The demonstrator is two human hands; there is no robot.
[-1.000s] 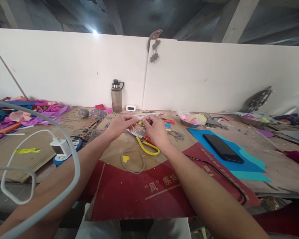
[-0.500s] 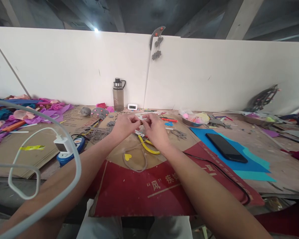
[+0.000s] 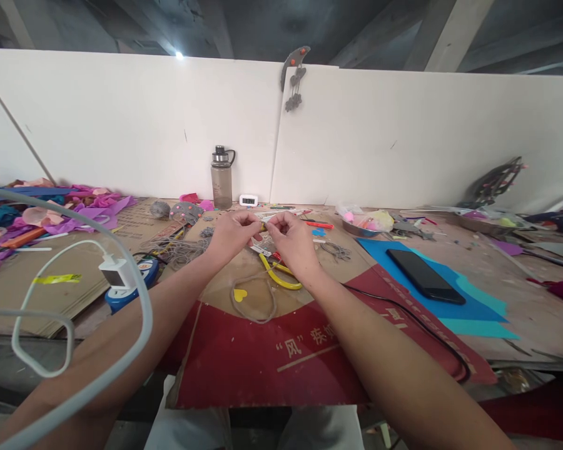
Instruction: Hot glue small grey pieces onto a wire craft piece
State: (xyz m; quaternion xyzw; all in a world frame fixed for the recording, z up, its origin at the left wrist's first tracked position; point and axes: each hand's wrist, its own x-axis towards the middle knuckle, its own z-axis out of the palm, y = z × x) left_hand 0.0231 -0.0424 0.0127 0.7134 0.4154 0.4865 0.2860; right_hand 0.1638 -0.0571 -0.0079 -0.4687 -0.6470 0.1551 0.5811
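My left hand (image 3: 234,236) is closed in a pinch above the cardboard, its fingertips almost meeting those of my right hand (image 3: 291,242), also pinched. Whatever lies between the fingertips is too small to make out. Below them are pliers with yellow handles (image 3: 285,283), partly covered by my right hand. A thin grey cord (image 3: 274,306) hangs or lies in a loop under the hands; its upper end is lost near the fingers. Inside that loop rests a yellow heart cutout (image 3: 240,295). The red and brown cardboard sheet (image 3: 244,362) lies beneath everything.
Tangled grey cord (image 3: 181,250) and a blue reel-shaped device with a white charger (image 3: 122,275) are on the left. A bottle (image 3: 222,181) stands behind. To the right, a black phone (image 3: 425,275) rests on blue sheets, near a bowl (image 3: 361,229). A white cable (image 3: 143,312) crosses the near left.
The hands have stayed in nearly the same place, with the fingertips slightly further apart. More of the pliers' area shows between them. The view has shifted a little.
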